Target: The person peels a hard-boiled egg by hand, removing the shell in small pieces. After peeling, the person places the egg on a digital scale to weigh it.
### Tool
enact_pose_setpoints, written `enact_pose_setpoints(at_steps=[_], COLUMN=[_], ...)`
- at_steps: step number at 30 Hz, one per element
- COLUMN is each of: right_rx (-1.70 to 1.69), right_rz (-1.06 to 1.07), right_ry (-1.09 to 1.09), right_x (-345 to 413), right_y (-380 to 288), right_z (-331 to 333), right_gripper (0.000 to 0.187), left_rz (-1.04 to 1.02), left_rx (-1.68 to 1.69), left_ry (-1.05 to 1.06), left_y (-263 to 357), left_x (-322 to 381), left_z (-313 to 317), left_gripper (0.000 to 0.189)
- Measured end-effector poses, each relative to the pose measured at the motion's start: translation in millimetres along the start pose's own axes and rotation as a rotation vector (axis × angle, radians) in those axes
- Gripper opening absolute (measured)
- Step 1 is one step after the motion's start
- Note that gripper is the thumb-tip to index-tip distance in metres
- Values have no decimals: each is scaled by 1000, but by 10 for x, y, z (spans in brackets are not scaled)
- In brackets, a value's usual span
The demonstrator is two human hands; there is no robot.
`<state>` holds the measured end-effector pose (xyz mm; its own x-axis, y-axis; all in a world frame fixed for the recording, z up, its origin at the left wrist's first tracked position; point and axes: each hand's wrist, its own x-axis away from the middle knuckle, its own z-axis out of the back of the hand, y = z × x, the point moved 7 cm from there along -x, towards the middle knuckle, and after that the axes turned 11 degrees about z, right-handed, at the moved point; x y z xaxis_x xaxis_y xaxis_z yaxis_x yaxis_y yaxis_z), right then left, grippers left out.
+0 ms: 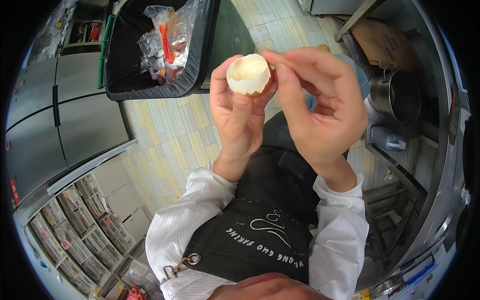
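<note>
A brown eggshell (249,75) with a jagged broken rim is held up before me, its opening showing the white inside. My left hand (240,112) cups it from below, with the thumb on the near side and fingers behind. To its right is my right hand (322,97), thumb and index fingertip close together at the shell's rim. Whether a small bit lies between those fingertips, I cannot tell. A black-lined waste bin (150,92) stands beyond my left hand, holding crumpled clear plastic, a red strip and other refuse.
Steel cabinets (88,131) and drawer units (82,232) line the left side. On the right, a metal pot (401,97), a plastic jug (386,138) and a cardboard box (382,45) sit on a low shelf. Patterned floor (168,138) shows between.
</note>
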<state>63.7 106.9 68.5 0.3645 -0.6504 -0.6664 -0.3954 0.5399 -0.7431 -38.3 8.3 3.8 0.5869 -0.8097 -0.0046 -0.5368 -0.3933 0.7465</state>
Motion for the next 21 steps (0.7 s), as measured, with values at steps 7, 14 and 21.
enact_pose_setpoints(at_steps=[7,14,21], right_rx=[16,45,-9], right_rz=[6,39,-4], right_ry=[-33,-72,-57], right_x=[-9,-8,-5], right_y=[-36,-50,-70], right_z=[-20,-11,18], right_gripper=[24,24,27], left_rz=[-3,6,11], left_rx=[-15,-9,-3], left_ry=[12,2,7], left_y=[7,13,-1], left_x=[18,29,37], left_z=[20,22,25], left_gripper=[65,67,71])
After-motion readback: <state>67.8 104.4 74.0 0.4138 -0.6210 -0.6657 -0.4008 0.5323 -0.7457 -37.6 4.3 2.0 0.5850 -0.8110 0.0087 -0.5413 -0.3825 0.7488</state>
